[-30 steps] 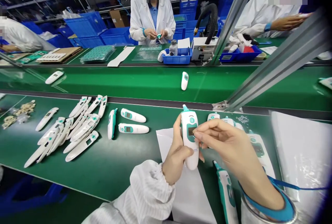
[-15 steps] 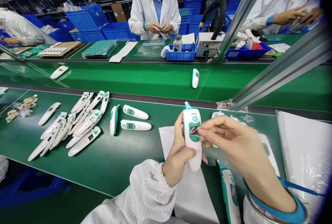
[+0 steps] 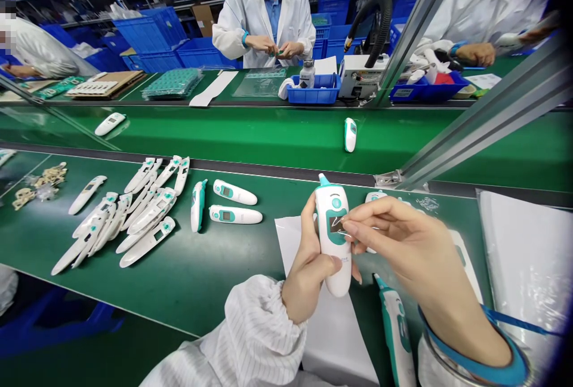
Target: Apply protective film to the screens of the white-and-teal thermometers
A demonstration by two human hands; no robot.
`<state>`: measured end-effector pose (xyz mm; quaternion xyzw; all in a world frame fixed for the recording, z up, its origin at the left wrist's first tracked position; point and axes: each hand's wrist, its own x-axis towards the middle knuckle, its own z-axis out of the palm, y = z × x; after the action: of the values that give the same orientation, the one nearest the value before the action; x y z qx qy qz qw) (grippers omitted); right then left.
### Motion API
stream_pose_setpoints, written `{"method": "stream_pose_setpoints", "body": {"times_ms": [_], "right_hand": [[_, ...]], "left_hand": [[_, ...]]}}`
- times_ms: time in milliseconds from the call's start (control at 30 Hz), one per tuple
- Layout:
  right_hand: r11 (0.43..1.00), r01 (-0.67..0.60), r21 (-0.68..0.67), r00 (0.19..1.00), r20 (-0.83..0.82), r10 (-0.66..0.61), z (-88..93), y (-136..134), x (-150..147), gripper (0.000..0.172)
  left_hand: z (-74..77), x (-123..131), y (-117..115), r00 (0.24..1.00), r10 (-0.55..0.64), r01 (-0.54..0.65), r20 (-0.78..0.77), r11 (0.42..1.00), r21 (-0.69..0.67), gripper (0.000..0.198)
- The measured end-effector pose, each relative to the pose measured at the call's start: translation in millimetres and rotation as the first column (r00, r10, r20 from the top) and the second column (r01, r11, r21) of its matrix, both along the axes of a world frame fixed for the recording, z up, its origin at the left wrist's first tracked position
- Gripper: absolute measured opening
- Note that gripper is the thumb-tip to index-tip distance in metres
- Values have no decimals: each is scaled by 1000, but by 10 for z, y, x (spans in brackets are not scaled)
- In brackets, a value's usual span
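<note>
My left hand point(image 3: 308, 273) grips a white and teal ear thermometer point(image 3: 333, 237) upright, its tip pointing away from me. The fingertips of my right hand point(image 3: 398, 237) pinch a thin clear film point(image 3: 338, 226) at the thermometer's dark display. A white sheet of paper point(image 3: 331, 339) lies under both hands. Another thermometer point(image 3: 396, 333) lies just below my right hand, on the belt. To the left lie several white thermometer shells point(image 3: 147, 217) in a loose heap, and next to them several assembled thermometers point(image 3: 235, 193).
A green conveyor belt point(image 3: 147, 279) runs across in front of me, with a clear plastic sheet point(image 3: 523, 273) at its right. A metal rail point(image 3: 483, 118) crosses the right side. Co-workers point(image 3: 264, 17) sit beyond a second belt, with blue crates point(image 3: 313, 89) and a machine point(image 3: 360, 76).
The thermometer on the far belt has moved right. My right fingertips have shifted slightly on the display, and the view has tilted a little.
</note>
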<state>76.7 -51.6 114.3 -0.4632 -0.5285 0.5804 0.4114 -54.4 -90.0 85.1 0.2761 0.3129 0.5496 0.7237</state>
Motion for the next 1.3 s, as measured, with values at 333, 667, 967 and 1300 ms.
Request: {"method": "stream_pose_setpoints", "body": {"times_ms": [333, 667, 967, 1300], "right_hand": [[999, 24, 44, 999, 29, -25, 79, -7, -14, 10], [996, 47, 81, 994, 98, -55, 78, -17, -25, 11], [983, 35, 178, 980, 188, -69, 103, -76, -32, 7], [964, 6, 267, 962, 262, -79, 124, -69, -56, 9]], "left_hand": [[1, 4, -12, 999, 5, -5, 32, 1000, -11, 96], [43, 28, -31, 999, 28, -28, 28, 1000, -3, 90], [82, 105, -44, 973, 204, -207, -113, 978, -20, 54], [137, 99, -92, 908, 279, -305, -313, 952, -35, 47]]}}
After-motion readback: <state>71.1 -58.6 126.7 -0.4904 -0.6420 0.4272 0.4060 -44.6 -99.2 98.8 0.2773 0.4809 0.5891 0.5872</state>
